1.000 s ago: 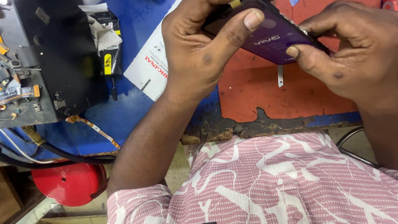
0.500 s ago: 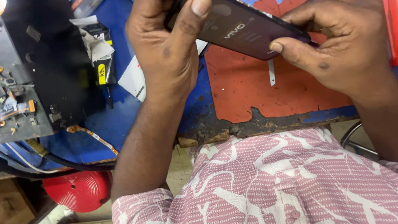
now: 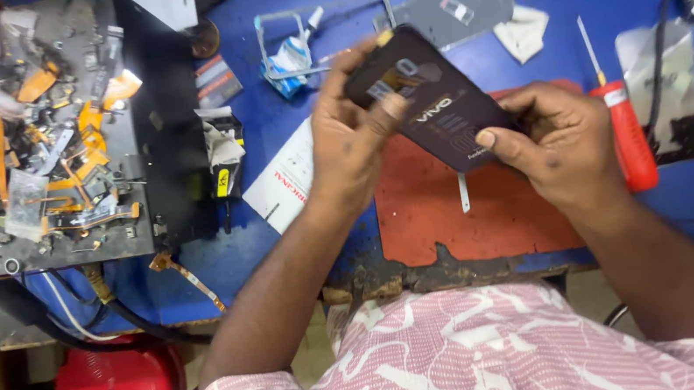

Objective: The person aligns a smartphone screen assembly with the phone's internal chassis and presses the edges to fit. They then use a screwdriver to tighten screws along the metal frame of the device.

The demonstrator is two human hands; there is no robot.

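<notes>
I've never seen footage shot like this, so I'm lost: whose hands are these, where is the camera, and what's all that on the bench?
The camera sits on the person's head and looks down, so both hands are their own. The left hand and right hand together hold a dark phone above a red mat on a blue workbench. A red-handled screwdriver lies to the right. On the left, a black tray holds a pile of small orange and metal parts. The patterned pink shirt belongs to the person.

Red screwdriver just beside right hand
</notes>
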